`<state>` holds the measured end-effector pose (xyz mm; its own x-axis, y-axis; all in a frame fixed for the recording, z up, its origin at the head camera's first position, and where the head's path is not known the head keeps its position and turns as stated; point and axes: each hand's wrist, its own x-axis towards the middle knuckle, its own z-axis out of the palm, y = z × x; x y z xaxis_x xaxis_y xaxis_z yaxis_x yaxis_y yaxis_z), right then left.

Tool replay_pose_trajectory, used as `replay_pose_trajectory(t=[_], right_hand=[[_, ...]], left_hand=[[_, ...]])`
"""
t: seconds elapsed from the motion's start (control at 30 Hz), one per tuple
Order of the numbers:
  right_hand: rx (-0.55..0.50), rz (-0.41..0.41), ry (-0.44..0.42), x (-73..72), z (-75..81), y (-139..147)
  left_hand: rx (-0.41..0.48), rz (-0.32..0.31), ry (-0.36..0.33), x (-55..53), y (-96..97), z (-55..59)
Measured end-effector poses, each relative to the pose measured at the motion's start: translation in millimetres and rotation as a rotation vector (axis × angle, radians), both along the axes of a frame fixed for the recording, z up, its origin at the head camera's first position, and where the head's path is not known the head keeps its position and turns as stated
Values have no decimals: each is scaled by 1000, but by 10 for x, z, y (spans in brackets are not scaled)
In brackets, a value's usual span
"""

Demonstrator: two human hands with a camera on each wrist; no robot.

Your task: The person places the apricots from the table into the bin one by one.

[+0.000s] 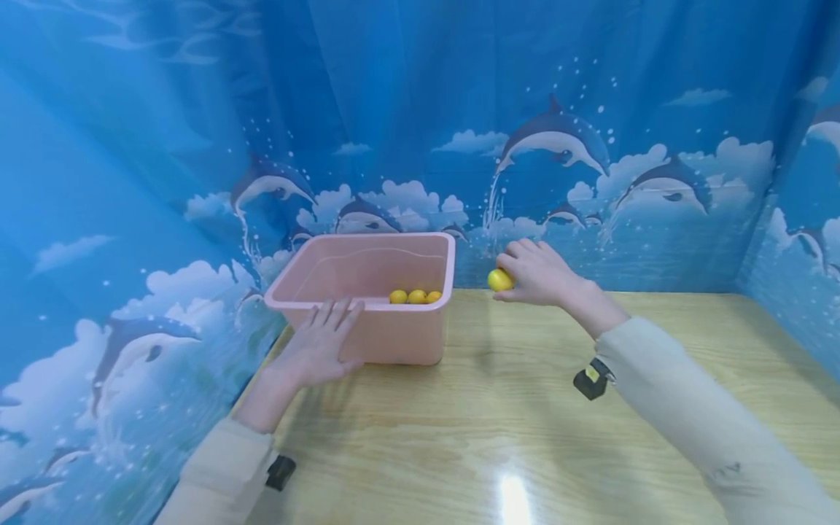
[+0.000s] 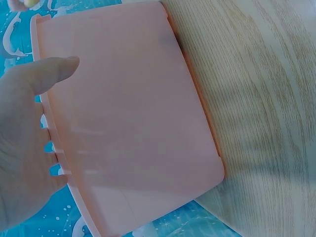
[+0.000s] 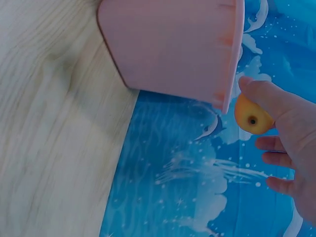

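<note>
In the head view my right hand pinches a small, round yellow fruit above the tabletop, to the right of a pink plastic bin. The right wrist view shows a dark dimple on this fruit; the thumb lies over it and the lower fingers spread away. My left hand rests at the bin's front rim, fingers straight and thumb apart. In the left wrist view its thumb lies across the outer wall. Several similar yellow fruits lie inside the bin, their lower parts hidden by the front wall.
The bin stands at the back left of a light wooden table. Close behind and to the left hangs a blue curtain printed with dolphins and clouds. Small black devices sit at both sleeve cuffs.
</note>
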<state>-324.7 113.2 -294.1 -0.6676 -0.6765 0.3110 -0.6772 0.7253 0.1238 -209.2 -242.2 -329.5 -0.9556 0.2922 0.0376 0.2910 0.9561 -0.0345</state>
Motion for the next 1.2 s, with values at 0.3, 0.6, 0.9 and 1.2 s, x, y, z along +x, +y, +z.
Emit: replay_pose_trajectory(t=[0.3,0.6,0.9,1.2], right_hand=[[10,25,-2,-17,172,-374],[9,46,-14,-47,189,-714],[20,44,-63,-33,109,-1040],[13,64,-47,11,80,-1154]], left_hand=[[-6,-6,3,-1,2,18],[-12,-2,2,0,15,24],[-29,0,-3,-14,2,21],[-38,-1,-1,-13,2,25]])
